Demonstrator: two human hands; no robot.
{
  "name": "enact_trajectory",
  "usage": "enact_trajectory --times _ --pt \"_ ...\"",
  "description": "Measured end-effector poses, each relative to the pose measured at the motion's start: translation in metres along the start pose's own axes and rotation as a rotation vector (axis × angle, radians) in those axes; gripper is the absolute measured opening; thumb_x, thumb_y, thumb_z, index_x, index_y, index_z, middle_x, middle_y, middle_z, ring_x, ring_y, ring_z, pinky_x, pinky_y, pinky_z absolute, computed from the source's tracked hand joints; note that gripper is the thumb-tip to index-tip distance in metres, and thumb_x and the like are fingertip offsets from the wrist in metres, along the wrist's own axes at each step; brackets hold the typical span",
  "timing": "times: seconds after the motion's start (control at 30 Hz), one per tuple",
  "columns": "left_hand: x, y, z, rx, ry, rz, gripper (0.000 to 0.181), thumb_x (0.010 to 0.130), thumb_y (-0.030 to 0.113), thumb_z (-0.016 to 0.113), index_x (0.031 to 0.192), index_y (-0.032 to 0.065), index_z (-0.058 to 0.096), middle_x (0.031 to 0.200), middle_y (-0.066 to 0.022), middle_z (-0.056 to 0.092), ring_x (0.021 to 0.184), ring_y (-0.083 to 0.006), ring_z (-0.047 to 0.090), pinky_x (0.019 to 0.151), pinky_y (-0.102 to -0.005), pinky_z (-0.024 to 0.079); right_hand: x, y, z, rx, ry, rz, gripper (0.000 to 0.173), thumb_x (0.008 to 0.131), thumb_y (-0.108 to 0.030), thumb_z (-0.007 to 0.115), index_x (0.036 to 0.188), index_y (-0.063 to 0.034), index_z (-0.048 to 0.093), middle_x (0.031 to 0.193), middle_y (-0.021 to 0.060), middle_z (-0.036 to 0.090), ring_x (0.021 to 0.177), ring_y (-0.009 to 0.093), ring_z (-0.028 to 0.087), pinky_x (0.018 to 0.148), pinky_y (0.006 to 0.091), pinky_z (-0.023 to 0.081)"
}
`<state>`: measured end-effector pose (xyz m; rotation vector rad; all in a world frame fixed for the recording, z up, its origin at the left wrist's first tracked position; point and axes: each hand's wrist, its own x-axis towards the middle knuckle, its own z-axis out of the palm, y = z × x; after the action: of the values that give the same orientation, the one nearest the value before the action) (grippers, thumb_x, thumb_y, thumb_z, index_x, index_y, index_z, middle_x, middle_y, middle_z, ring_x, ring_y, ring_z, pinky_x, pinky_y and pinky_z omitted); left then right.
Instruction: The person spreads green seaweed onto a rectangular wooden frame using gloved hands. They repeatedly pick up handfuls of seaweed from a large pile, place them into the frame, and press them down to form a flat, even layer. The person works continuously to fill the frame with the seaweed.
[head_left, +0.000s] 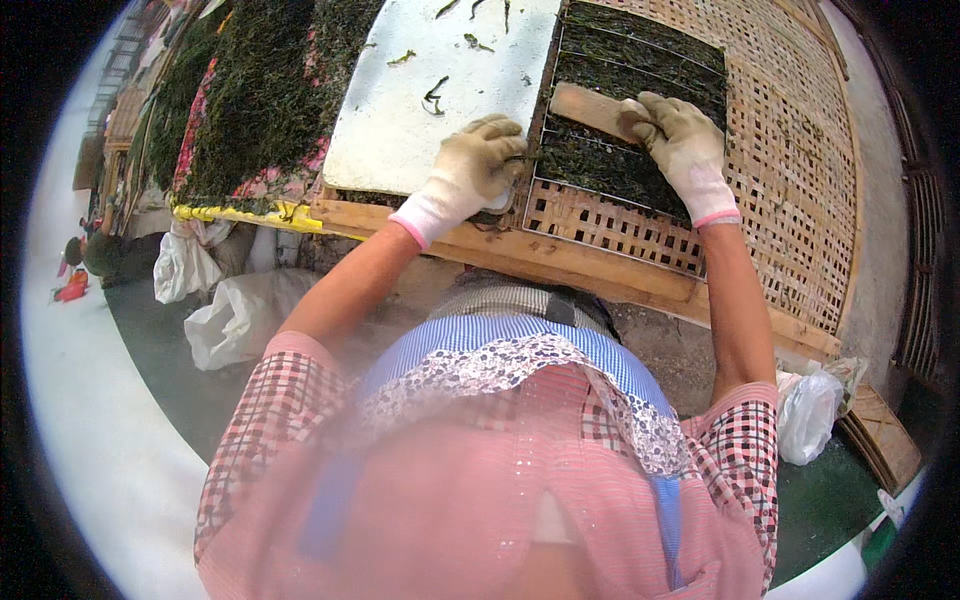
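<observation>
My right hand (679, 139), in a cream-coated work glove, grips the knob of a flat wooden block (589, 109). The block rests on dark green seaweed (600, 161), spread in a thin layer within a frame crossed by thin pale wires. Beneath the seaweed is a woven bamboo mat (615, 217), bare along its near strip. My left hand (480, 161), gloved alike, is at the near right corner of a white board (405, 135), its fingers curled by the edge; whether they hold anything is hidden. Scraps of seaweed (433, 97) are scattered over the board.
A heap of seaweed (259, 97) lies left of the board on pink patterned cloth. More woven bamboo matting (787, 172) extends to the right. A wooden rail (600, 262) runs along the near edge. White sacks (240, 315) stand below at left; a clear plastic bag (808, 416) hangs at right.
</observation>
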<state>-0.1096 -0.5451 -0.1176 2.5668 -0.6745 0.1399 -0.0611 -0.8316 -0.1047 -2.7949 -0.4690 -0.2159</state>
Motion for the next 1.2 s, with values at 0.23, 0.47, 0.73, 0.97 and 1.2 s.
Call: enact_trajectory --times 0.23,0.47,0.73,0.97,1.2 --pt "0.049 0.04 0.021 -0.185 -0.178 0.004 0.032 0.079 0.0 0.06 0.107 0.0138 0.067 0.104 -0.0064 0.066 0.09 -0.0269 0.064 0.081 -0.0338 0.053 -0.014 0.003 -0.017 0.305 0.153 -0.042 0.041 0.082 -0.035 0.066 0.114 -0.0107 0.062 0.102 0.0099 0.065 0.096 0.028 0.061 0.083 0.037 0.049" --pt "0.028 0.011 -0.011 -0.525 0.304 -0.188 0.051 0.085 0.005 0.064 0.132 0.0045 0.046 0.124 -0.0113 0.058 0.114 -0.0188 0.055 0.094 -0.0314 0.048 -0.045 -0.003 -0.01 0.305 0.066 -0.048 0.037 0.077 -0.021 0.069 0.111 -0.0092 0.064 0.093 0.0119 0.065 0.086 0.028 0.062 0.076 0.0376 0.05" --pt "-0.012 0.031 0.039 0.101 -0.228 0.218 0.074 0.076 0.042 0.06 0.137 0.0044 0.038 0.141 -0.016 0.039 0.13 -0.0329 0.037 0.111 -0.0416 0.024 -0.065 -0.021 0.005 0.141 0.032 -0.225 0.038 0.08 -0.014 0.065 0.118 -0.0085 0.06 0.09 0.0093 0.06 0.082 0.028 0.057 0.07 0.0383 0.049" --pt "-0.017 -0.006 -0.038 -0.54 -0.005 0.213 0.054 0.076 0.023 0.069 0.126 0.0079 0.053 0.12 -0.0148 0.058 0.113 -0.0294 0.054 0.097 -0.0385 0.043 -0.066 -0.028 0.006 0.133 0.1 -0.269 0.039 0.087 -0.02 0.059 0.124 -0.0084 0.055 0.101 0.012 0.059 0.088 0.032 0.055 0.077 0.0421 0.046" --pt "-0.107 -0.29 -0.114 0.316 0.374 -0.296 0.066 0.074 0.037 0.067 0.133 0.0168 0.046 0.131 -0.0074 0.05 0.124 -0.0304 0.043 0.106 -0.0419 0.031 -0.026 -0.188 0.021 -0.249 0.269 -0.262 0.06 0.091 -0.058 0.038 0.127 -0.0122 0.052 0.129 0.0109 0.047 0.125 0.035 0.036 0.1 0.0524 0.032"
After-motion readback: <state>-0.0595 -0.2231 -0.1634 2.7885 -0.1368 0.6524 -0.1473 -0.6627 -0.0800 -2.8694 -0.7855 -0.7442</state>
